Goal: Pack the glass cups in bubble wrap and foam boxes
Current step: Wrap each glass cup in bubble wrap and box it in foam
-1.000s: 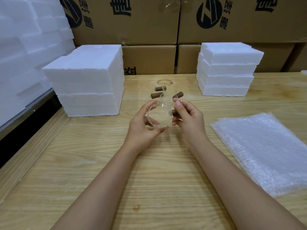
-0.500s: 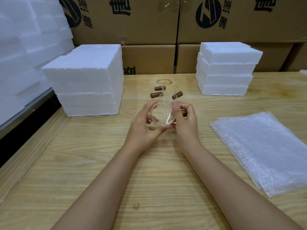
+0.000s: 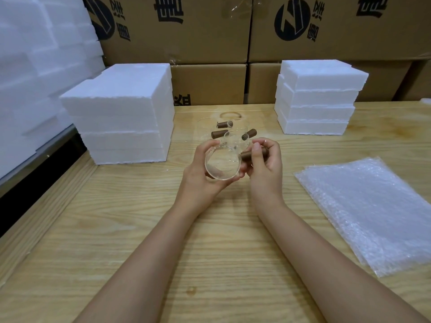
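Head view is showing a person holding one glass cup (image 3: 222,165) above the wooden table (image 3: 140,229), its mouth tilted toward the camera, probably so the inside can be checked before wrapping. The left hand (image 3: 203,173) is cradling the clear body from below and the side with its fingers curled round it, while the right hand (image 3: 265,164) is gripping the brown handle (image 3: 248,155) jutting out to the right. The two holds are likely guarding a slippery, breakable thing against turning. Behind the hands, more cups (image 3: 224,134) with matching handles are waiting in a cluster, hard to count through the glass. Bubble wrap (image 3: 363,206) is lying flat near the right hand, within reach for the wrapping step. Foam boxes (image 3: 123,113) are standing in piles at back left and back right, before cardboard cartons (image 3: 186,31).
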{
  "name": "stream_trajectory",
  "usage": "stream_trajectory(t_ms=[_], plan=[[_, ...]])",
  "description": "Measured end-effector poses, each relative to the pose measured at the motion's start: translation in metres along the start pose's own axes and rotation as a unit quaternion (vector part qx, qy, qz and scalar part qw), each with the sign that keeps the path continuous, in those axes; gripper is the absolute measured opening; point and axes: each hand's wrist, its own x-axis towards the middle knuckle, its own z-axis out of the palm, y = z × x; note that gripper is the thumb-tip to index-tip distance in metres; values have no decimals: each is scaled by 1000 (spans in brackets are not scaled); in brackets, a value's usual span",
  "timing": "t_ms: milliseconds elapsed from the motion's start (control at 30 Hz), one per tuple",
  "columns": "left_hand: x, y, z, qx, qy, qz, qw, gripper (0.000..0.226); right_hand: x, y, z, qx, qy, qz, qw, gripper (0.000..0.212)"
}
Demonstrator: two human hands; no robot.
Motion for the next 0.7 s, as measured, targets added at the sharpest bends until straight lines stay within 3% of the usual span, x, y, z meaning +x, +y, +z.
stream_trajectory(t_ms=[100, 200, 300, 367, 500, 600, 700], plan=[[0, 0, 0, -39, -23, -14, 999, 76, 0, -1, 0, -8, 7, -14, 1000, 13], [0, 3, -3, -164, -77, -55, 982, 76, 2, 0, -1, -21, 8, -40, 999, 17], [6, 6, -2, -313, -66, -176, 931, 67, 4, 1, -4, -26, -5, -57, 998, 18], [9, 7, -1, -343, -55, -241, 906, 70, 4, 2, -6, -25, -17, -64, 997, 19], [10, -3, -2, -359, -64, -238, 900, 56, 3, 3, -7, -22, -29, -61, 997, 23], [10, -6, -3, -369, -62, -226, 899, 58, 4, 3, -6, -18, -15, -56, 998, 24], [8, -4, -1, -366, -52, -203, 907, 60, 1, 6, -3, -38, 20, 4, 999, 30]])
